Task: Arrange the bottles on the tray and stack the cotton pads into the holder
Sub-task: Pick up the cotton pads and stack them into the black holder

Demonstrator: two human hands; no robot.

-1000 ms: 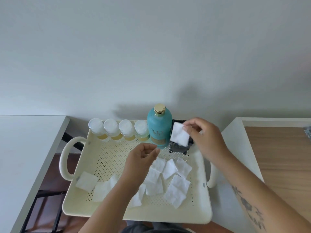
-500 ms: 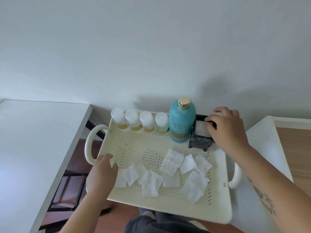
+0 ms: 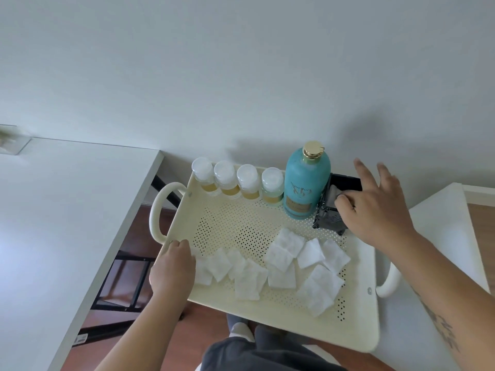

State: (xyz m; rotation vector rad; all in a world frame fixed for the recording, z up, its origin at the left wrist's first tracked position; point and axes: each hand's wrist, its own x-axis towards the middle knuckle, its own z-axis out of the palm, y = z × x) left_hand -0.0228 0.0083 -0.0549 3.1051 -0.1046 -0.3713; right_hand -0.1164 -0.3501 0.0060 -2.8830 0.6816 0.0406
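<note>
Bottles look sorted: four small bottles [image 3: 237, 183] line up along the far edge of the tray [image 3: 356, 328], just left of the big teal bottle [image 3: 305, 183], all upright. That half of the job appears done. The pads are another story. The dark holder [image 3: 330, 210] stands just right of the teal bottle, and the right hand [image 3: 375, 207] is at its opening, thumb pressing a pad [image 3: 333, 194] down inside, other fingers spread loose, gripping nothing. A dozen or so loose pads [image 3: 281, 258] lie scattered on the tray floor, nearer the person than the teal bottle. The left hand [image 3: 172, 269] curls over the tray's near-left rim, fingertips at the leftmost pad; whether it has pinched one, I can't tell. Plenty of stacking left, by my reckoning.
</note>
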